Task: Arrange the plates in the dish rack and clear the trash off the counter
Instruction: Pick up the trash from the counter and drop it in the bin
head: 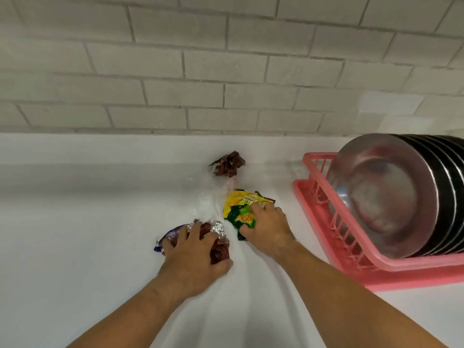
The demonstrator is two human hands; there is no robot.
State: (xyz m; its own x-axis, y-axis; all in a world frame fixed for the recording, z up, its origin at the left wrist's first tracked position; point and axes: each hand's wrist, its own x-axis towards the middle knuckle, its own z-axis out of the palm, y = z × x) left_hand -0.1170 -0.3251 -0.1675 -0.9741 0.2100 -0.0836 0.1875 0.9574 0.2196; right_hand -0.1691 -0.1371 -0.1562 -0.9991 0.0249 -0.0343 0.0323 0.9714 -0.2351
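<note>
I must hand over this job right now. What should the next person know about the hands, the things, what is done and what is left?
The left hand grips the red and silver wrapper on the counter.
The right hand grips the yellow-green packet beside it.
The dark red wrapper lies apart, nearer the wall, untouched.
Done: the plates stand on edge in the pink dish rack at the right.
Left: take away both held pieces, then the dark red wrapper. No bin is in view.

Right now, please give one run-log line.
left hand grips crumpled red-silver foil wrapper | right hand grips yellow-green snack bag | steel plates racked
</note>
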